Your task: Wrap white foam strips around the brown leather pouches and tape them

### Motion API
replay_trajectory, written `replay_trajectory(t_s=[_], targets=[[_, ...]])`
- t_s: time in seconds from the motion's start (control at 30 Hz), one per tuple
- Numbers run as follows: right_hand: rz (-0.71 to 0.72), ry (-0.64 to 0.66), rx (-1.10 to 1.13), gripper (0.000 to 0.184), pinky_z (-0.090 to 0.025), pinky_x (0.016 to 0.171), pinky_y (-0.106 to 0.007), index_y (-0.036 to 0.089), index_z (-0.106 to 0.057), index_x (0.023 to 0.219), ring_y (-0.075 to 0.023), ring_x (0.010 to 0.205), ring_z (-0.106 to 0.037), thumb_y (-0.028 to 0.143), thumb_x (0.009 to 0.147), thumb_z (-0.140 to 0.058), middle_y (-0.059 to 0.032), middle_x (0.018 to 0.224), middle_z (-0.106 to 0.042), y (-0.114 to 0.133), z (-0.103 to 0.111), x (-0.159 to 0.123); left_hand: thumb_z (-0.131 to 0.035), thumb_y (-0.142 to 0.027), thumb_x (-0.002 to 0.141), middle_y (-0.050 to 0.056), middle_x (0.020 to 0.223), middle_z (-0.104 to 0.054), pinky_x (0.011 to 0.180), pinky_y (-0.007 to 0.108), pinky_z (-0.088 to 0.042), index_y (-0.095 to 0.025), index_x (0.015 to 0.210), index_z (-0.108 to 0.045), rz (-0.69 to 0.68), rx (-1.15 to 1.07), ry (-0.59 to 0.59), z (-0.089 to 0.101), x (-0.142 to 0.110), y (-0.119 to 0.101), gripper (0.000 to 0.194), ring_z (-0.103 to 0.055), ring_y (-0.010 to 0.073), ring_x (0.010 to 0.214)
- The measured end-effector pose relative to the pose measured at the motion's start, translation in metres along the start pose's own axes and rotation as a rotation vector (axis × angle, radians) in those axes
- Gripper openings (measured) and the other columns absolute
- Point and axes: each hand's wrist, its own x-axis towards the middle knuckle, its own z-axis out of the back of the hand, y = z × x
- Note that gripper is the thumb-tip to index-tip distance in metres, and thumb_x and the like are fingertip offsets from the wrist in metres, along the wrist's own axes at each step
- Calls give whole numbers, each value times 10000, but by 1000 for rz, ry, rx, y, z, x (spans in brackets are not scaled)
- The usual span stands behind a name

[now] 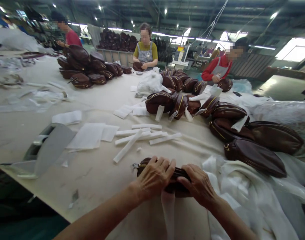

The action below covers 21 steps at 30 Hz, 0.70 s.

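At the far left, a grey panel-like object (51,148) is being supported by the desk (92,180); the inside of its dark opening is being lost in shadow. Beside it, thin matte white sheets (86,136) are being overlapped, and farther right narrow white strips (137,135) are being crossed over one another in a loose heap. At the near side of the desk, a dark brown bag (179,173) is being held; so much of its glossy, leather-like surface is being covered that its full outline cannot be told. Its left part is being grasped by the curled fingers of the left hand (154,175), their undersides being hidden. Below the bag, a pale, translucent strip (168,206) is being cut off by the lower edge of the view. The bag's right part is being clasped by the fingers of the right hand (198,180). Farther right, crumpled white sheeting (237,183) is being partly cropped, and rounded, glossy bags (257,156) are being crowded together behind it.
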Motion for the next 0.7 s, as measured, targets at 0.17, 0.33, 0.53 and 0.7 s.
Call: replay_trajectory(t_s=[0.17,0.33,0.53,0.7], targets=[[-81,250,31,324,-451,705,-266,198,-585,884,-160,779,-592,350,967,-310,-42,855,-631,-43,-7,55,-548,-426,865,96,952,-566,730,397,-441,-70,1185,-442,16,-25,3,-2,2,-11,490,-537,239,830],[-38,331,-317,275,-380,914,-370,119,-581,1070,-242,1056,-546,64,825,-469,-154,1137,-607,-88,-68,117,-511,-453,880,89,949,-571,727,383,-452,-85,1189,-443,40,-63,-29,-7,-3,-8,486,-543,222,820],[-29,380,-268,154,-443,734,-284,144,-626,854,-193,797,-608,119,860,-474,-96,862,-675,-104,-87,122,-472,-457,898,103,982,-567,768,385,-463,-92,1212,-443,48,-86,-61,-9,-6,-7,482,-546,223,867],[-73,150,-93,199,-456,794,-258,171,-616,992,-167,873,-603,244,925,-444,-80,940,-651,-74,-20,88,-529,-364,892,134,1103,-554,945,417,-399,-95,1219,-475,40,-107,-234,-7,-9,-4,427,-514,252,1048]])
